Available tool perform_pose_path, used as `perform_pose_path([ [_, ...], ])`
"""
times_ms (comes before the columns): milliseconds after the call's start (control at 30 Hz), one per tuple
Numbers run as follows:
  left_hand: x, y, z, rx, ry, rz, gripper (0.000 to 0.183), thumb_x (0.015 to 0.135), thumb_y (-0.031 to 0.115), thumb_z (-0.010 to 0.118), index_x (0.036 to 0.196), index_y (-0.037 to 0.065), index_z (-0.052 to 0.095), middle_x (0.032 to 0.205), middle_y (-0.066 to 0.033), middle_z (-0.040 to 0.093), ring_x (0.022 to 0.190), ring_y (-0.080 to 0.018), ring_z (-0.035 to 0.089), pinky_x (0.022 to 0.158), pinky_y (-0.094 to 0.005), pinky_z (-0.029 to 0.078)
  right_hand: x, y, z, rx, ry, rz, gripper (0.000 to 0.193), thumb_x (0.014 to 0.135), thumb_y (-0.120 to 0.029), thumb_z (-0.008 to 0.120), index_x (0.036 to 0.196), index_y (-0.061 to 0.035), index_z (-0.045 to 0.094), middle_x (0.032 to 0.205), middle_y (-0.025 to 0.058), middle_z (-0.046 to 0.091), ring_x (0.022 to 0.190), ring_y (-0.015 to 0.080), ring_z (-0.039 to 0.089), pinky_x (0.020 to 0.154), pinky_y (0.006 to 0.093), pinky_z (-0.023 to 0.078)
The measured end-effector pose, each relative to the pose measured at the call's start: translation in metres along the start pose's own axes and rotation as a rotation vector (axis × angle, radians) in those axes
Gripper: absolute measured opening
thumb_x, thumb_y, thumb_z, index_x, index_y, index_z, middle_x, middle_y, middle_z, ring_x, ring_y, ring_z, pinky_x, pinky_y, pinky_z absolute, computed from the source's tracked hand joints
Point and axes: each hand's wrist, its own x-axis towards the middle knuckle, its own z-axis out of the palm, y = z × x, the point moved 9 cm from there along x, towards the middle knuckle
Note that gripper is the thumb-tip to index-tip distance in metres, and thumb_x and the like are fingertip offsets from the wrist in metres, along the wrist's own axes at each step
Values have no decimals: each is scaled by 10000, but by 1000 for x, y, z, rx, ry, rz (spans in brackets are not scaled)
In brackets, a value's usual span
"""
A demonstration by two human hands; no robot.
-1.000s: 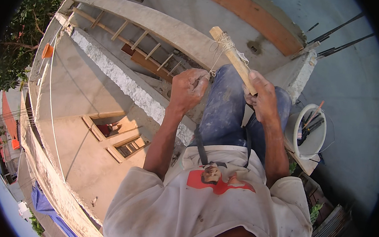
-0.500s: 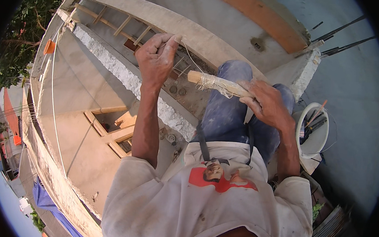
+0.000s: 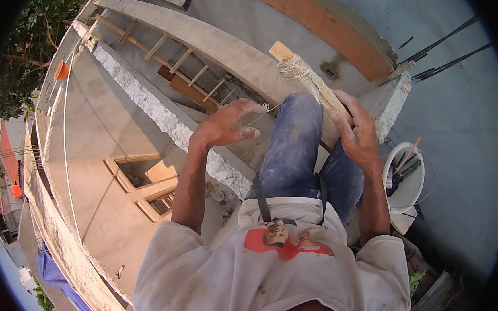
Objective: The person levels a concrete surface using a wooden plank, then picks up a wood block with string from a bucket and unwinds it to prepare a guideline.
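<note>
My right hand grips the lower end of a wooden stick, which tilts up and to the left above my knees. Pale string is wound loosely in a tangle around the stick's upper part. My left hand is open, thumb and fingers spread apart, left of my knee. A thin loose length of the string, with a small loop in it, hangs by its fingertips. Whether the string touches the fingers is hard to tell. Both hands are dusty.
Right of my legs stands a white bucket with tools in it. A rough-topped wall runs diagonally on the left, a wooden ladder beyond it. A concrete beam crosses ahead. Bare rebar juts out at the right.
My left hand has come down and spread open from a raised pinch on the string. My right hand has raised the stick and tilted it more upright.
</note>
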Motion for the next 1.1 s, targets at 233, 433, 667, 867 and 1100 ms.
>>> perform_pose_path([
  [233, 30, 67, -18, -614, 334, 326, 722, 871, 276, 802, 1440, -34, 483, 1363, -175, 593, 1296, -277, 566, 1054, -389, 484, -1, -4, 8, -9, -24, -24, 378, 975, -178, 664, 1315, -23, 610, 1122, 153, 695, 928, 239, 668, 852, 345, 511],
  [433, 35, 35, 3, -942, 340, 93, 252, 1012, 201, 662, 1142, -13, 691, 888, -49, 700, 764, -91, 587, 694, -221, 471, -3, 3, 6, 41, -4, 54, 391, 988, -211, 659, 1321, -13, 608, 1110, 165, 708, 915, 231, 679, 845, 344, 519],
  [667, 18, 25, -18, -1062, 511, 157, 199, 1020, 185, 635, 996, 17, 739, 799, 4, 664, 670, -55, 495, 596, -182, 367, -6, 13, 11, -3, 6, 42, 383, 977, -177, 661, 1317, -10, 610, 1131, 184, 706, 953, 276, 689, 855, 366, 527],
  [867, -6, 100, -11, -602, 353, 326, 161, 952, 138, 690, 912, 2, 766, 828, -46, 719, 751, -93, 615, 675, -261, 488, -3, 9, 20, -214, 7, -71, 386, 949, -172, 679, 1312, -49, 631, 1124, 198, 687, 1010, 387, 663, 875, 402, 526],
  [1100, -12, 86, -111, -57, 685, 232, 196, 933, 182, 733, 940, -12, 766, 821, -83, 729, 729, -148, 665, 665, -313, 524, -17, -12, 25, -195, -392, -188, 456, 905, -179, 732, 1332, -53, 635, 1135, 178, 694, 1008, 339, 673, 889, 376, 519],
])
